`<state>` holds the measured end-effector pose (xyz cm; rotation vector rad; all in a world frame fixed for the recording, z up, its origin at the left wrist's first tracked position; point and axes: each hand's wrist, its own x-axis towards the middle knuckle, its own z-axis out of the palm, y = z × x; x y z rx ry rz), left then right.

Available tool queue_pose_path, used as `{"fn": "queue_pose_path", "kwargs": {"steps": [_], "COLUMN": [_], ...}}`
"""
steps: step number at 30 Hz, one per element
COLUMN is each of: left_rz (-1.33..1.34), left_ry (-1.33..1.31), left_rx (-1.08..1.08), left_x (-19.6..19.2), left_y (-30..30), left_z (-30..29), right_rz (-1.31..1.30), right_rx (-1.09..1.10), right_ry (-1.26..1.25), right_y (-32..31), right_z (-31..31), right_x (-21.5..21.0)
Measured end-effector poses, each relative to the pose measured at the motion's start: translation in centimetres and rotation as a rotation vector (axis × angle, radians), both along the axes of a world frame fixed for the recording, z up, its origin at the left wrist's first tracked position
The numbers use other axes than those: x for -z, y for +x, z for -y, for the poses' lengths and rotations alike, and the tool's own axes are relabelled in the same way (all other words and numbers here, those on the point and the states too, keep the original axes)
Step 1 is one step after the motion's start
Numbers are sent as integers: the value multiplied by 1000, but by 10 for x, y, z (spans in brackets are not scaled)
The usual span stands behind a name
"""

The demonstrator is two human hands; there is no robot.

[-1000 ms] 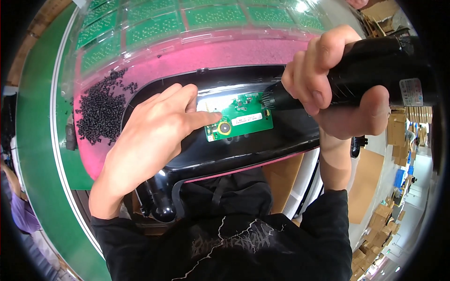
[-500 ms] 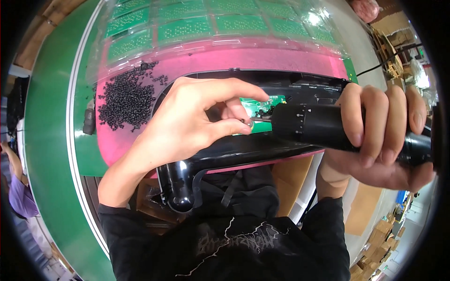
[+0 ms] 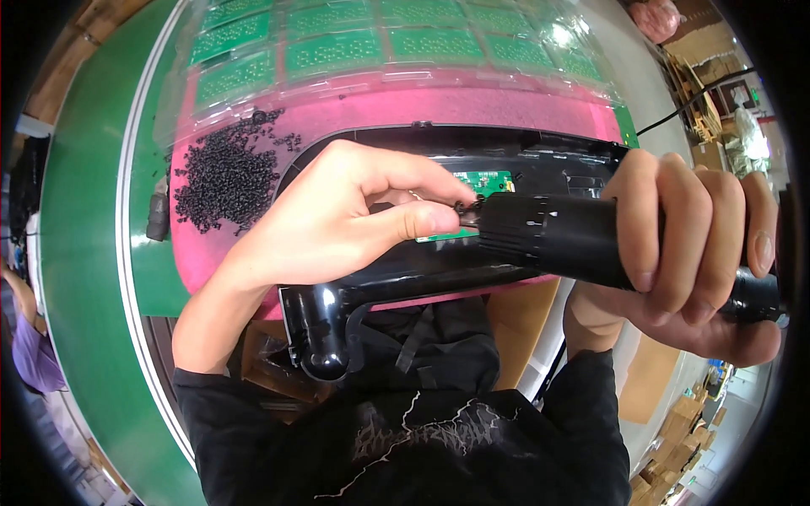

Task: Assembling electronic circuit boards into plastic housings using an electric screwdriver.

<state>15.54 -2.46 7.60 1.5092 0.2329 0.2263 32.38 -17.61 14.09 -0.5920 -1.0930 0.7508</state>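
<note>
Screw (image 3: 460, 205) pinched between left fingers (image 3: 422, 221) (touching screwdriver (image 3: 557, 238) tip).

Left hand (image 3: 337, 223) pinches a screw (image 3: 462, 206) at the driver (image 3: 574, 240) tip; right hand (image 3: 692, 253) grips it at three o'clock; screws (image 3: 224, 177) at ten.

Bright even daylight; glare on clear plastic trays (image 3: 557, 38) top right; strong fisheye bending, dark rim.
</note>
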Motion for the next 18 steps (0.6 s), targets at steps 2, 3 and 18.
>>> {"fn": "queue_pose_path", "kwargs": {"steps": [2,3,18], "left_rz": [4,99,158], "left_ry": [32,114,864], "left_rx": [6,-30,-402], "left_x": [8,12,25], "left_y": [1,2,6], "left_z": [0,-1,-7], "right_rz": [-122,-67,97], "right_rx": [-89,-114,140], "right_ry": [234,259,-181], "right_y": [1,3,-5], "right_z": [-9,-11,-33], "right_x": [16,17,38]}}
